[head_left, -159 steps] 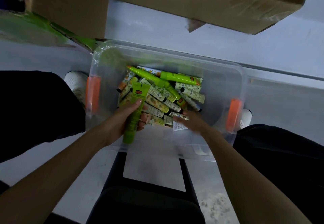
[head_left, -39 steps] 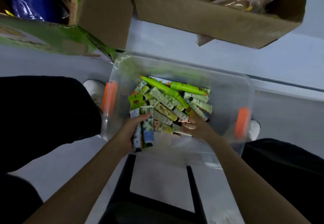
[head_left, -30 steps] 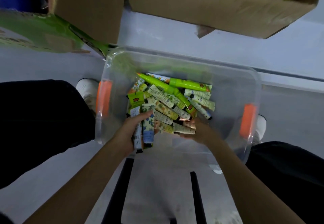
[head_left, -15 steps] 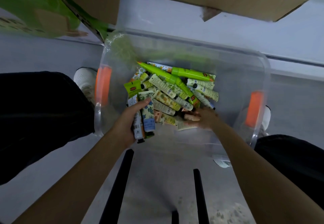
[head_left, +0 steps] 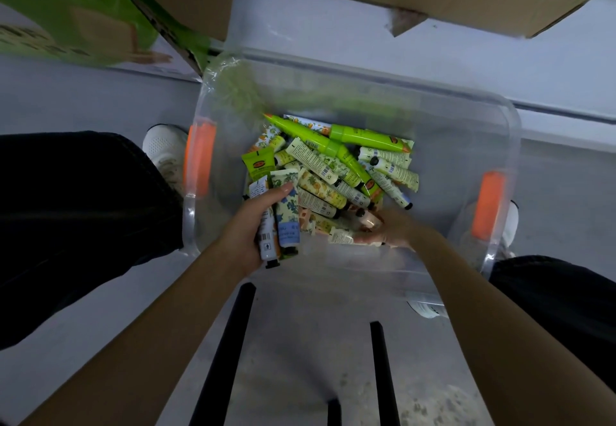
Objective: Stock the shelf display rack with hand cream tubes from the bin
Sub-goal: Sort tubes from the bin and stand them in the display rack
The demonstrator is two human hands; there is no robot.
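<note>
Meanwhile, the bundle of tubes (head_left: 279,215) is still gripped by the left hand (head_left: 248,228) at frame centre, while a pink tube (head_left: 366,222) has just been closed on by the right hand (head_left: 393,230) in the bin (head_left: 450,145), so gathering continues.

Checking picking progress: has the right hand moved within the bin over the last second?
Barely: the right hand stays by the clear bin's near wall, among the tubes.
</note>
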